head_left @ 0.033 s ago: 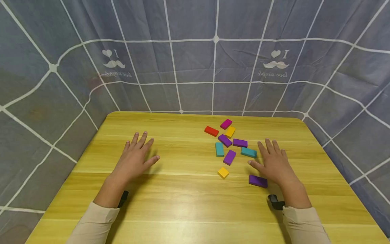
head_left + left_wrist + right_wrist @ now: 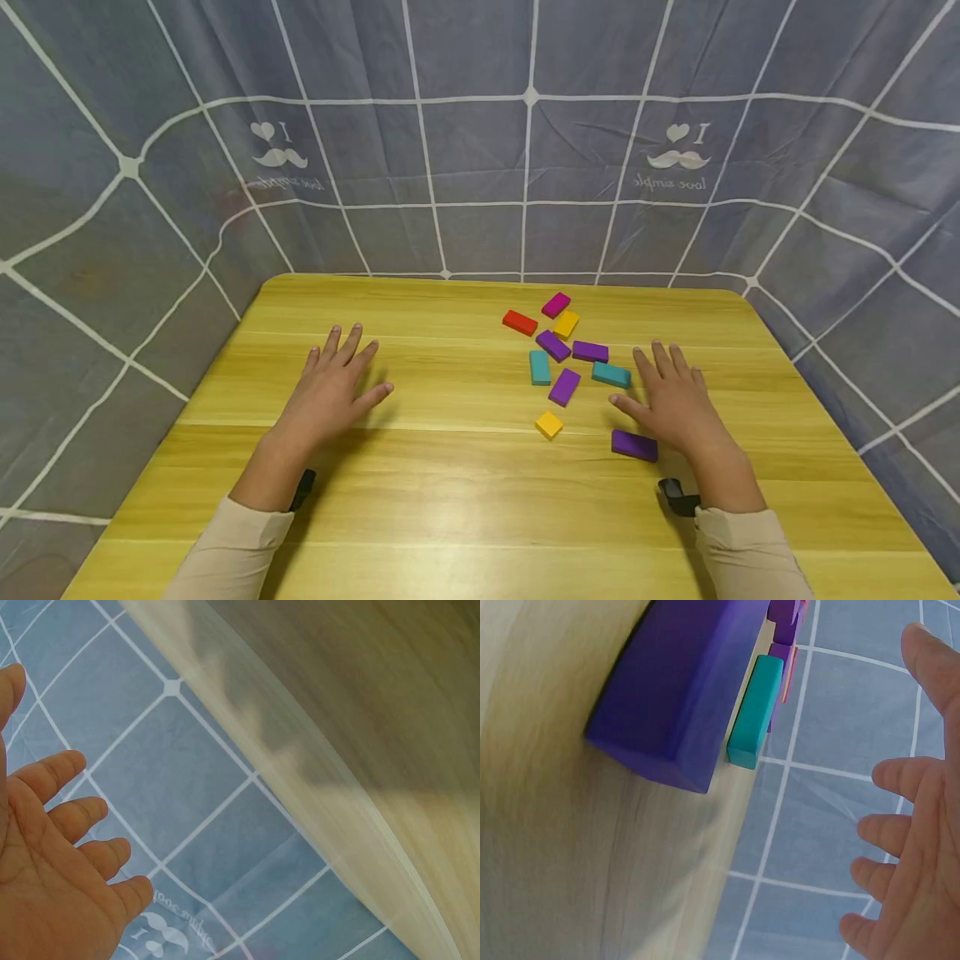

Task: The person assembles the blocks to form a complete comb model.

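My left hand point(image 2: 326, 396) is held over the left part of the table, fingers spread and holding nothing. On the other side, my right hand point(image 2: 678, 404) hovers palm down with straight fingers, also holding nothing. The nearest block to it is a purple block point(image 2: 634, 446), just below its thumb; a teal block point(image 2: 611, 374) lies off its fingertips. In the right wrist view that purple block point(image 2: 679, 690) looms large, with the teal block point(image 2: 756, 712) beyond it. A yellow block point(image 2: 549, 426) lies further left, near a purple block point(image 2: 565, 387) and another teal block point(image 2: 540, 367).
Behind these lie two more purple blocks point(image 2: 553, 346), a second yellow block point(image 2: 566, 324), a red block point(image 2: 520, 322) and a magenta block point(image 2: 556, 305). All rest on a wood-grain table point(image 2: 450, 500). A grey-blue curtain point(image 2: 480, 158) with white lines surrounds its back and sides.
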Tool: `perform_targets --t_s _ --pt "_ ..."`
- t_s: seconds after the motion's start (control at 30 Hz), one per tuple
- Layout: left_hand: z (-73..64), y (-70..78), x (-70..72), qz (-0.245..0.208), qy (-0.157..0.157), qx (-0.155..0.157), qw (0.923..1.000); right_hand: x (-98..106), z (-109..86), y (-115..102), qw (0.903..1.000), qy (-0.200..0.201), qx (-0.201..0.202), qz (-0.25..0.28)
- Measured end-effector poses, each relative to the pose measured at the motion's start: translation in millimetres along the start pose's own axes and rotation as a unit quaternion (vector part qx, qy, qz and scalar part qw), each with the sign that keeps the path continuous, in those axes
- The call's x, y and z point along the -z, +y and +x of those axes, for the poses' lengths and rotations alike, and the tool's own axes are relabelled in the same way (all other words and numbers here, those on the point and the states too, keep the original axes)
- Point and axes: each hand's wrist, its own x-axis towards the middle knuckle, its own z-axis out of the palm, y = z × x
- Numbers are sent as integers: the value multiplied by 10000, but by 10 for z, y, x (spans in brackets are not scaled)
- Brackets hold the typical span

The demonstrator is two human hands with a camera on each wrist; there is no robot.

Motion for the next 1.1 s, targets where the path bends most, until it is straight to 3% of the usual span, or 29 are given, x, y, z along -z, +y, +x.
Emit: perform_targets --t_s 0.47,0.83,1.1 --pt "-2 37 -28 -29 82 -163 9998 -1 -27 -2 9997 177 85 107" --pt "143 28 -28 -914 -265 -300 9950 -19 56 -8 9953 500 538 632" --pt "316 81 -73 -1459 -420 -324 9879 -56 174 -56 9908 359 567 1177"
